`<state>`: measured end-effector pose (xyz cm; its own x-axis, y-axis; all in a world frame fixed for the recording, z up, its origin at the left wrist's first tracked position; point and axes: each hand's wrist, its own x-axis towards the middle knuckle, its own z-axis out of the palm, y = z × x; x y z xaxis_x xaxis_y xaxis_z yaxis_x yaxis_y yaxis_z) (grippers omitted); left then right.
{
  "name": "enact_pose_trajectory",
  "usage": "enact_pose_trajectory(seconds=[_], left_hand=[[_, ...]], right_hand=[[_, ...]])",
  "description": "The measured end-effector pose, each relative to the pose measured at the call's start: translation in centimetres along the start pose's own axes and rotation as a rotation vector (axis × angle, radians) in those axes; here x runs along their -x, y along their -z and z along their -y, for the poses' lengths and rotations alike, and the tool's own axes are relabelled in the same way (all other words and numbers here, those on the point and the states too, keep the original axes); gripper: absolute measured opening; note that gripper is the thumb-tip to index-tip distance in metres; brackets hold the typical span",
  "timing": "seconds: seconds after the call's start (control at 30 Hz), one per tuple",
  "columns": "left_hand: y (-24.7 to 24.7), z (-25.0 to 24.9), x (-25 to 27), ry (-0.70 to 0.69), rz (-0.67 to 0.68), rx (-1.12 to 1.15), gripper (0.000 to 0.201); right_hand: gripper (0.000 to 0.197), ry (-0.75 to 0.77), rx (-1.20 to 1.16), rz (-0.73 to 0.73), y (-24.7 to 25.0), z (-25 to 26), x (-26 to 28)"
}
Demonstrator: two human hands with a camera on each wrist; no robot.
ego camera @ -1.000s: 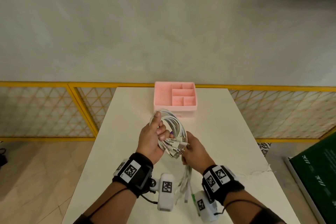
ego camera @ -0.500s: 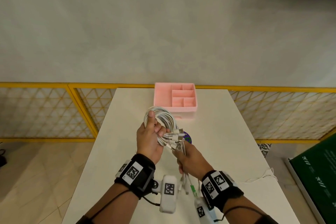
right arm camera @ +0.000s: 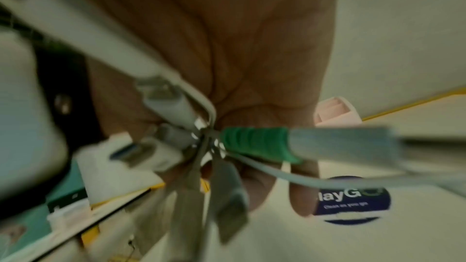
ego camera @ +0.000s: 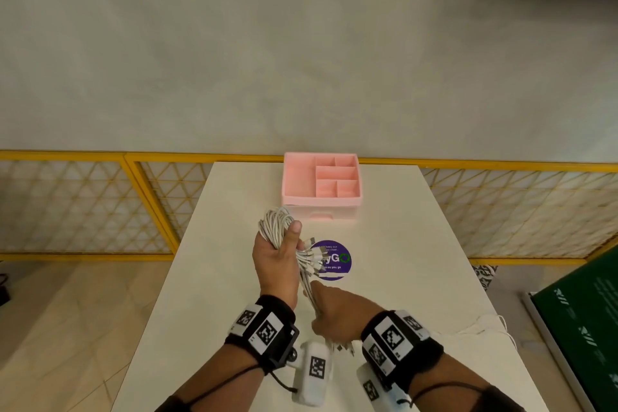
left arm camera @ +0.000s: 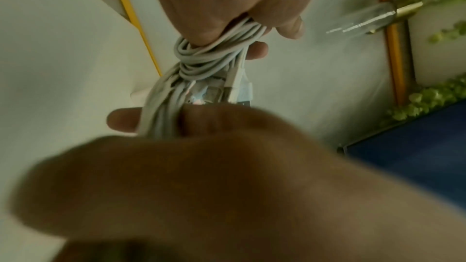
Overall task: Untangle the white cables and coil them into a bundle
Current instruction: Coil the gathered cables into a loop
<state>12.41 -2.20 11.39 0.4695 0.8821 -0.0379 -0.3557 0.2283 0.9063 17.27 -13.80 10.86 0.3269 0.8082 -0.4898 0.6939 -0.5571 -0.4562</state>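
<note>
A coil of white cables is held up over the white table by my left hand, thumb pressed over the loops. Several plug ends stick out to the right of that hand. The loose tails run down and toward me into my right hand, which grips them in a fist near the table's front. In the left wrist view the cables stretch between both hands. The right wrist view shows connector ends, one with a green collar, fanning out below the fist.
A pink divided organiser box stands at the table's far edge. A round purple sticker lies on the table right of the coil. A thin white cord trails off the right edge. Yellow mesh fencing flanks the table.
My right hand has slid down the tails toward me, pulling them straight. The left hand turned the coil leftward, uncovering the purple sticker.
</note>
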Motion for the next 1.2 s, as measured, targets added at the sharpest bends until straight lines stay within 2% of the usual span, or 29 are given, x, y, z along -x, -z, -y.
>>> enact_pose_trajectory(seconds=[0.17, 0.27, 0.33, 0.43, 0.6, 0.67, 0.73, 0.83, 1.0, 1.1, 1.2], left_hand=[[0.5, 1.1, 0.7, -0.08, 0.051, -0.134, 0.028], [0.7, 1.3, 0.7, -0.098, 0.093, -0.158, 0.035], [1.0, 1.5, 0.6, -0.094, 0.144, -0.191, 0.052], [1.2, 1.8, 0.8, -0.081, 0.242, -0.245, 0.071], [1.0, 1.8, 0.4, -0.089, 0.295, -0.245, 0.066], [1.0, 1.6, 0.3, -0.078, 0.312, -0.23, 0.066], [1.1, 1.1, 0.5, -0.109, 0.345, -0.258, 0.077], [1.6, 0.5, 0.9, -0.128, 0.462, -0.329, 0.097], [2.5, -0.2, 1.5, -0.091, 0.725, -0.466, 0.073], [3.4, -0.7, 1.5, -0.066, 0.9, -0.581, 0.08], [4.1, -1.0, 1.2, -0.055, 1.004, -0.694, 0.085]], right_hand=[[0.021, -0.032, -0.094, 0.102, 3.0, 0.6, 0.7], [0.018, -0.081, -0.399, 0.079, 3.9, 0.5, 0.6], [0.016, -0.147, -0.589, 0.037, 4.3, 0.7, 0.6], [0.006, -0.207, -0.818, 0.065, 5.1, 1.0, 1.0], [0.004, -0.279, -1.034, 0.113, 5.8, 1.3, 0.7], [0.011, -0.285, -1.122, 0.176, 6.1, 1.4, 0.6], [0.016, -0.285, -1.197, 0.23, 6.5, 1.5, 0.6], [0.014, -0.292, -1.223, 0.242, 7.1, 1.2, 0.6], [0.01, -0.321, -1.175, 0.258, 7.6, 1.0, 0.4], [0.015, -0.339, -1.177, 0.268, 7.7, 0.9, 0.3], [0.019, -0.352, -1.168, 0.258, 7.7, 0.9, 0.3]])
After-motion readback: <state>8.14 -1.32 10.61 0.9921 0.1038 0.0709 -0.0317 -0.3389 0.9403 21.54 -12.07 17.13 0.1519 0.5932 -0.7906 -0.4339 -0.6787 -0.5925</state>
